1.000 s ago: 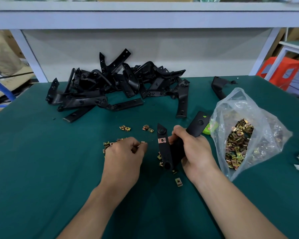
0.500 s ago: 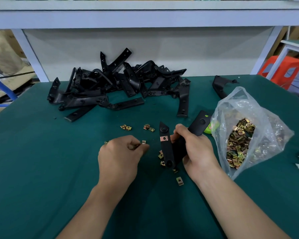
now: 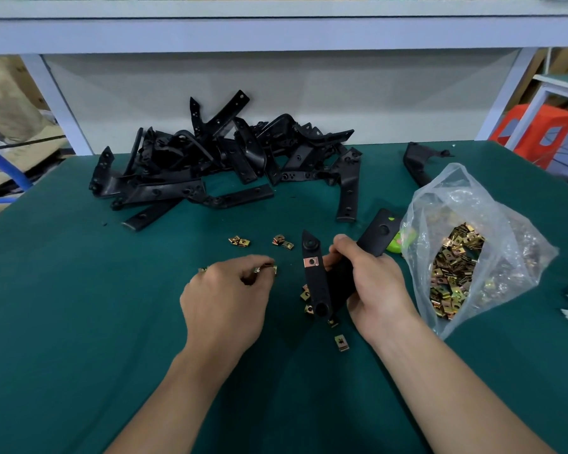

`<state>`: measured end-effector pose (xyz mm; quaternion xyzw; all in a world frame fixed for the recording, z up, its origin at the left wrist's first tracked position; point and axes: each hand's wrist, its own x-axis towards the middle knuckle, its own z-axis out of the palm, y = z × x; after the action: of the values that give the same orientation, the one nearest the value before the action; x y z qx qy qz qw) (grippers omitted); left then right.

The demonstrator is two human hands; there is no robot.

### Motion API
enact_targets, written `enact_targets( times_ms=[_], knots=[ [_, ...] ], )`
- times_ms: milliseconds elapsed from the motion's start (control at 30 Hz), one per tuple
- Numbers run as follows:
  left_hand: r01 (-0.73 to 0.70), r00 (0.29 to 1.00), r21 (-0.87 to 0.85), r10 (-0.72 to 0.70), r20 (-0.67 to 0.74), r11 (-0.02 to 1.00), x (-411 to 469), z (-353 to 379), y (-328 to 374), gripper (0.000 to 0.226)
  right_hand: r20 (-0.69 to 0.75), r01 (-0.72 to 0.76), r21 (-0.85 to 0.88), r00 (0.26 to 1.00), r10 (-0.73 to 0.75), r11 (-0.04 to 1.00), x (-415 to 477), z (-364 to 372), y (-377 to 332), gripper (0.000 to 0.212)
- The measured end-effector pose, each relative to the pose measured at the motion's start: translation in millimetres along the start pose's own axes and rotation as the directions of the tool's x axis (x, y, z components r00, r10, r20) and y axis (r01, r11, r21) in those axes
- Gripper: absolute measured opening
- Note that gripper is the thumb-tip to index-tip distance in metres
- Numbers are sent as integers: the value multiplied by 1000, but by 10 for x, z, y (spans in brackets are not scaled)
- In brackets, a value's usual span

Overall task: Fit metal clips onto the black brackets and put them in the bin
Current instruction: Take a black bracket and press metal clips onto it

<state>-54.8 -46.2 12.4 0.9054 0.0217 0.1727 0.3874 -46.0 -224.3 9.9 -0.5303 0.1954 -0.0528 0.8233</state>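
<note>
My right hand [image 3: 371, 286] grips a black V-shaped bracket [image 3: 318, 286] just above the green table [image 3: 79, 322]. One metal clip [image 3: 311, 262] sits fitted on the bracket's left arm. My left hand [image 3: 223, 299], left of the bracket, pinches a small metal clip [image 3: 265, 269] between thumb and fingertips. Loose clips lie on the table: one pair [image 3: 239, 241], another pair [image 3: 282, 241], several under the bracket [image 3: 306, 294] and a single one [image 3: 341, 343] nearer to me. No bin is in view.
A pile of black brackets [image 3: 223, 158] lies at the back of the table. A clear plastic bag [image 3: 473, 244] full of clips sits at the right, a green object [image 3: 394, 245] beside it. Another black part [image 3: 417, 162] lies at the back right. An orange stool [image 3: 535, 132] stands beyond the table.
My left hand has lifted slightly from the clips at the left and now holds one clip between its fingertips. The right hand and bracket have barely moved.
</note>
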Motion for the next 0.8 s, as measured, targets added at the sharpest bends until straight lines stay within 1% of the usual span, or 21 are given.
enact_targets(
  times_ms=[67,133,200,267,333,400,433,467,600,700,800],
  knots=[
    [-3,1000,-74,5,26,997,9,11,-16,15,3,0,-3,1000,0,1000,-1,-3,2,24],
    [17,997,-222,2,83,975,27,16,-16,21,1,0,-9,1000,0,1000,6,-3,4,23],
    [106,984,-389,-42,171,915,43,6,-10,23,1,6,-11,1000,-6,1000,13,-2,8,22],
    [249,946,-537,-82,314,806,46,-10,-10,19,6,19,-16,1000,-19,1000,18,-5,15,21],
    [386,883,-635,-67,465,670,38,-21,-9,19,16,25,-11,1000,-24,1000,15,-2,19,21],
    [475,833,-700,-15,554,533,35,-26,-12,26,35,28,11,999,-29,1000,3,13,17,20],
    [503,815,-712,4,579,491,39,-33,-15,31,44,30,24,999,-31,999,-4,19,16,20],
    [520,800,-709,18,599,477,41,-41,-16,33,48,31,35,998,-32,999,-9,23,16,19],
    [540,760,-663,39,649,520,58,-78,-33,24,44,23,62,999,-26,998,-17,21,6,21],
    [540,755,-657,42,654,527,63,-88,-49,23,48,11,66,999,-14,998,-28,31,3,25],
    [526,770,-672,44,636,521,43,-92,-22,22,43,-1,65,999,-2,998,-36,45,15,30]
  ],
)
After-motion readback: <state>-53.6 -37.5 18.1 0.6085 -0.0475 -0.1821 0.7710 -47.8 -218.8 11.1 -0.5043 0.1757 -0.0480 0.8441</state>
